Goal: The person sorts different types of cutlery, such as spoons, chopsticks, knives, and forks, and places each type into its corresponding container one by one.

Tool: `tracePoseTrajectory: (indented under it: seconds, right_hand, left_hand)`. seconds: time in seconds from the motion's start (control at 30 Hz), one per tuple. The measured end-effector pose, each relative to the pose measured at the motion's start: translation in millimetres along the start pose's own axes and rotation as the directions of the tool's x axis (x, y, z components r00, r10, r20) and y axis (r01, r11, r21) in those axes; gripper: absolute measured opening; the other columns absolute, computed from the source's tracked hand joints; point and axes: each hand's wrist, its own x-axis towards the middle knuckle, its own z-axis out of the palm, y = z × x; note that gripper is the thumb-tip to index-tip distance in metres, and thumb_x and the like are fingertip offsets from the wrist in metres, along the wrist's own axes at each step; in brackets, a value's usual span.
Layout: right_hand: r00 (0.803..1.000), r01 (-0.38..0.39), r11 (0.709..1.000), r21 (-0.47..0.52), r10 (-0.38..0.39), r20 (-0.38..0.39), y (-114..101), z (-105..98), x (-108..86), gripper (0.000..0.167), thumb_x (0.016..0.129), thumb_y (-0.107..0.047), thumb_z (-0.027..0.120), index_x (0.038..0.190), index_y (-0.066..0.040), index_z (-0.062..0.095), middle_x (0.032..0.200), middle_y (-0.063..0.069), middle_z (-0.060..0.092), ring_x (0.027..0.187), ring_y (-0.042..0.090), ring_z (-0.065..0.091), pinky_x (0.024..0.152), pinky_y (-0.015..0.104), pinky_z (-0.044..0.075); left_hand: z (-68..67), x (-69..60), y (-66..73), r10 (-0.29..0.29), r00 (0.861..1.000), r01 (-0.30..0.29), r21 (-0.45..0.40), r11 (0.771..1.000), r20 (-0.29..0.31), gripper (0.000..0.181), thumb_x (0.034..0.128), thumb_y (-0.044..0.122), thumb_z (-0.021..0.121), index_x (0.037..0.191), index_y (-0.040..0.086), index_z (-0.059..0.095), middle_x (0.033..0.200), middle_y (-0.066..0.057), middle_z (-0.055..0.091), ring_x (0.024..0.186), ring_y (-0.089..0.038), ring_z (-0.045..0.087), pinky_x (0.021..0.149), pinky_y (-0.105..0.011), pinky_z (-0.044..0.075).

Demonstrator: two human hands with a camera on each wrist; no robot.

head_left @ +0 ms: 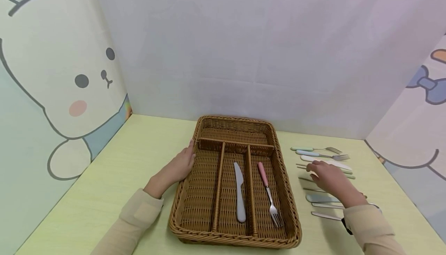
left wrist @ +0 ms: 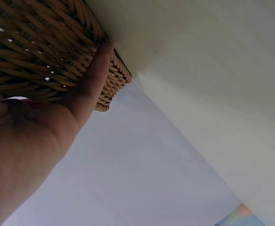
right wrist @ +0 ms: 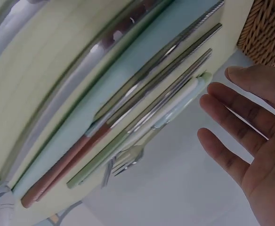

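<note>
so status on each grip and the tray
Left grip touching left side of tray; right grip empty, over loose cutlery. Tray holds one knife, one fork. Nothing visibly in the way.

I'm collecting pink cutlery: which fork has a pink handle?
The pink-handled fork in the right basket compartment; the green-handled fork and blue-handled fork lie on the table.

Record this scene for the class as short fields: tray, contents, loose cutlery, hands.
Tray: wicker, four compartments
Contents: knife in the front middle compartment; pink-handled fork in the front right
Loose cutlery: laid side by side, right of the tray
Left hand: against the tray's left side
Right hand: above the cutlery, holding nothing
</note>
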Motion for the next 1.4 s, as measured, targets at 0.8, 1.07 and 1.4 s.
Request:
tracePoseTrajectory:
  seconds: [0.8,1.07,1.4]
  right_hand:
    - [0.987,-0.129,0.992,0.009,0.127,0.101,21,19,-24.9,0.029,0.077,0.005,0.060,0.065,-0.016,0.045,0.062,-0.007,0.041,0.056,0.009,0.033,0.047,0.025,0.027]
    - [0.990,-0.110,0.994,-0.020,0.112,0.086,20,20,-24.5,0.029,0.076,0.002,0.065,0.067,-0.014,0.042,0.062,-0.006,0.041,0.057,0.011,0.034,0.047,0.027,0.028]
    - [0.995,-0.077,0.996,-0.045,0.080,0.058,20,20,-22.7,0.028,0.075,0.002,0.065,0.070,-0.013,0.042,0.063,-0.004,0.042,0.056,0.011,0.037,0.046,0.027,0.028]
  left_hand:
    - [-0.2,0.5,0.5,-0.003,1.000,0.004,0.018,1.000,-0.004,0.056,0.0992,0.013,0.031,0.141,-0.013,0.005,0.131,-0.037,0.038,0.120,-0.045,0.043,0.095,-0.052,0.042]
    - [-1.2,0.2,1.6,-0.013,1.000,0.013,0.013,1.000,0.001,0.056,0.0994,0.013,0.031,0.142,-0.012,0.004,0.131,-0.037,0.039,0.120,-0.045,0.043,0.094,-0.052,0.042]
    - [-0.3,0.2,0.3,-0.006,1.000,0.006,0.010,1.000,-0.004,0.056,0.0993,0.012,0.030,0.141,-0.013,0.004,0.129,-0.037,0.041,0.118,-0.044,0.045,0.094,-0.050,0.043]
